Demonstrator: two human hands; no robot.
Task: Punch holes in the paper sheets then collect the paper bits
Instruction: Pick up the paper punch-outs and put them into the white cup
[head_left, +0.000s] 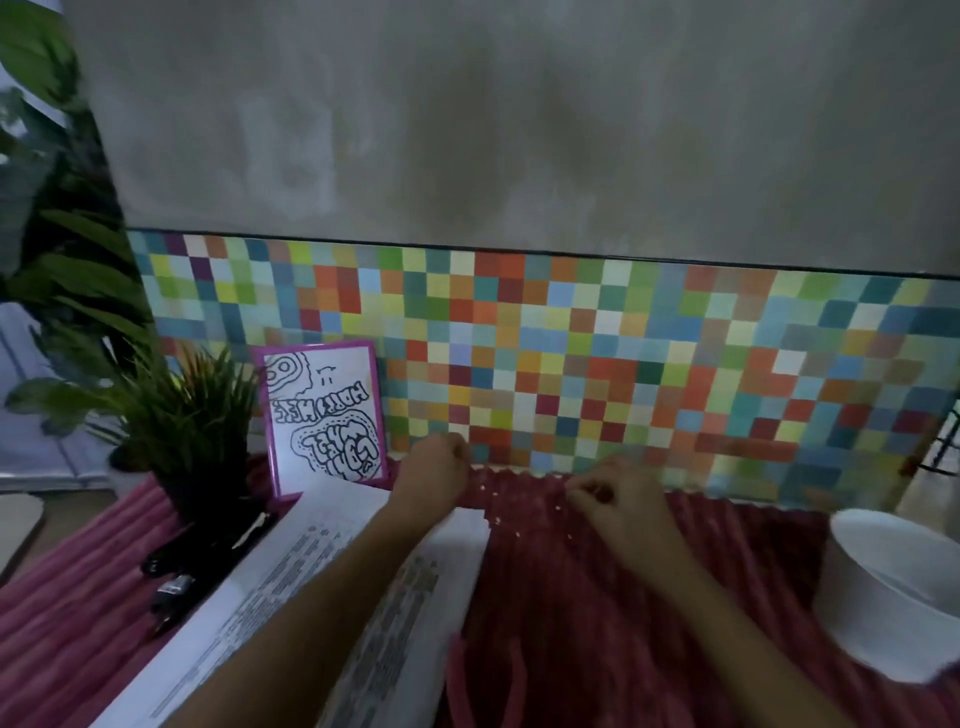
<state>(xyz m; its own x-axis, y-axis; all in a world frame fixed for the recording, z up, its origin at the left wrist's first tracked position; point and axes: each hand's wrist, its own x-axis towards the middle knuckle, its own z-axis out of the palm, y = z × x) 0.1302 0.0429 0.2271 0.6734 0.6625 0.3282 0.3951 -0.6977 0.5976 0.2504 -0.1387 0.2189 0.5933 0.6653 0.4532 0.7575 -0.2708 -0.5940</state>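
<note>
Plainly, stage: the collecting part looked under way, judging by the loose bits lying out and both hands working among them.
Paper bits: tiny white dots were scattered on the dark red ribbed cloth, between the two hands and near the far edge by the mosaic wall.
How they would handle: probably almost weightless and flat, apt to cling in the cloth's ridges or drift at a breath; a fingertip pinch or a gentle sweep into the palm would suit, one or a few at a time.
Paper sheets: a printed stack lay at the left, under the left forearm, its right edge just beside the scatter; likely light and floppy.
Left hand: curled into a loose fist at the stack's far corner; whether bits were inside could not be told.
Right hand: fingers drawn together, tips pinched down onto the cloth; too blurred to tell whether a bit was held.
White bowl: stood at the right, well apart from the bits; a likely place for them.
Hole punch: a dark tool beside the potted plant, probably this, untouched.
</note>
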